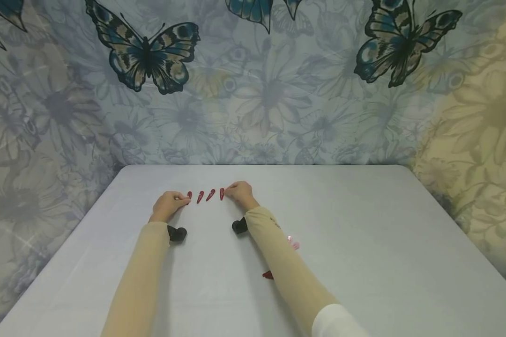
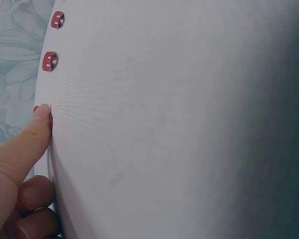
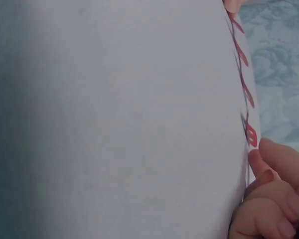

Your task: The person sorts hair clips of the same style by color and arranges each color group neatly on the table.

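Observation:
Four red snap hair clips stand in a row across the far part of the white table. My left hand (image 1: 168,205) is at the row's left end, its fingertips pinching the leftmost red hair clip (image 1: 189,194); in the left wrist view a fingertip covers most of that clip. To its right lie a second clip (image 1: 200,196) and a third clip (image 1: 210,194), both slanted. At the right end, my right hand (image 1: 240,193) has loosely bent fingers with their tips right beside the rightmost clip (image 1: 221,194), which shows uncovered in the right wrist view (image 3: 251,136).
A red piece (image 1: 267,275) and a pink piece (image 1: 294,244) lie nearer on the white table (image 1: 362,243), partly hidden by the right sleeve (image 1: 284,262). Black wrist cameras sit at both cuffs. Behind the table's far edge hangs a butterfly-and-flower backdrop (image 1: 274,117).

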`<state>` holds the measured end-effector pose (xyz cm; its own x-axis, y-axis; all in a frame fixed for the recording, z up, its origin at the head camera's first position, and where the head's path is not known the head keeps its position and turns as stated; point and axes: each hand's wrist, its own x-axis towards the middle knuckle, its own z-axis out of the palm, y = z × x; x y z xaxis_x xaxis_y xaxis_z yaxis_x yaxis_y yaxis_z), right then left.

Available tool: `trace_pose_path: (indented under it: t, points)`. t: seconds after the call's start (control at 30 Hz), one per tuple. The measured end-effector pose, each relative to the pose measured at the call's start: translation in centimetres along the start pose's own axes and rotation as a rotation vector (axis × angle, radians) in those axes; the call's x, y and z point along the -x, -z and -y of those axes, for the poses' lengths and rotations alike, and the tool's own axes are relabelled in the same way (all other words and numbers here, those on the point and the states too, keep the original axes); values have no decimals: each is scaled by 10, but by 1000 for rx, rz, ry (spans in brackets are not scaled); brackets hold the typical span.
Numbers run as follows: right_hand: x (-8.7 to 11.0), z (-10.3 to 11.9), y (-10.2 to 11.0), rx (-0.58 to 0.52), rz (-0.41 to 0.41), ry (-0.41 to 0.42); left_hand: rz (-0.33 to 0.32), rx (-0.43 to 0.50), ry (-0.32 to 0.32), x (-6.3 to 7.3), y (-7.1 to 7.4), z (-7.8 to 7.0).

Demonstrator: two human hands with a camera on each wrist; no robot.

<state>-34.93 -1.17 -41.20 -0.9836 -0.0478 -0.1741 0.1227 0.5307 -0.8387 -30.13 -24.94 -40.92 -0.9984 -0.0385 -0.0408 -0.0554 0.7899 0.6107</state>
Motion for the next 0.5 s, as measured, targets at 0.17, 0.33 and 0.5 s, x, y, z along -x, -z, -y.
trace_pose_path:
  t: [0.17,0.33,0.5]
  points:
    - [8,-3,14,-240,73,-89,5,19,-14,0,-1,1]
    - [14,-6,39,-470,34,-164,9,28,-38,-1,1,1]
    - [24,-5,68,-457,108,-113,20,43,-51,2,3,-1]
